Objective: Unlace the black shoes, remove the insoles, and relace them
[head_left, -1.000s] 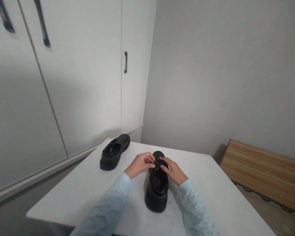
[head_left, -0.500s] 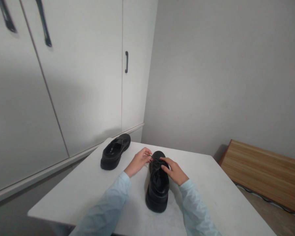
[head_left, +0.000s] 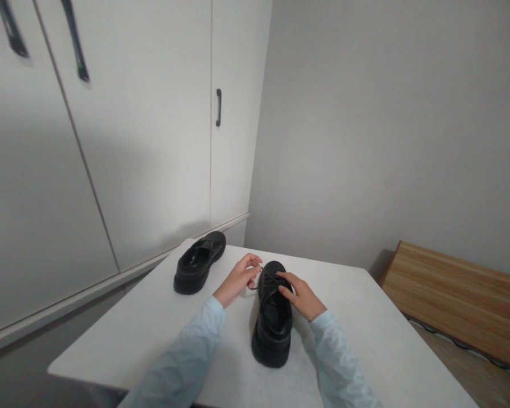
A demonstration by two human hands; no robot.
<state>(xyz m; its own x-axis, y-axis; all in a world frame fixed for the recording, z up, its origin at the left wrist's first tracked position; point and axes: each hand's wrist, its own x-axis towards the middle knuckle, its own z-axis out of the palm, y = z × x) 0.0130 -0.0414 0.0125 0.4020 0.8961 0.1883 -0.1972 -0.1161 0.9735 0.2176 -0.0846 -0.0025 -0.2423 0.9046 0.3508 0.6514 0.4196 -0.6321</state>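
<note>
A black lace-up shoe [head_left: 273,326] sits on the white table with its heel toward me and its toe pointing away. Just left of its front, my left hand [head_left: 240,276] is closed in a pinch on a dark shoelace [head_left: 255,288], drawn out to the side. My right hand [head_left: 302,296] grips the shoe's right side, its thumb and fingers bent over the lacing; the fingertips partly cover the laces. The other black shoe [head_left: 199,263] stands farther back on the left, apart from both hands.
The white table [head_left: 361,345] runs under both shoes. White cabinets [head_left: 153,141] with dark handles rise behind on the left, beside a grey wall [head_left: 386,130]. A wood-grain panel [head_left: 459,306] lies off to the right, past the table's edge.
My left hand has shifted slightly left, away from the shoe, and its fingers have moved apart somewhat along the lace. My right hand and both shoes stay in place.
</note>
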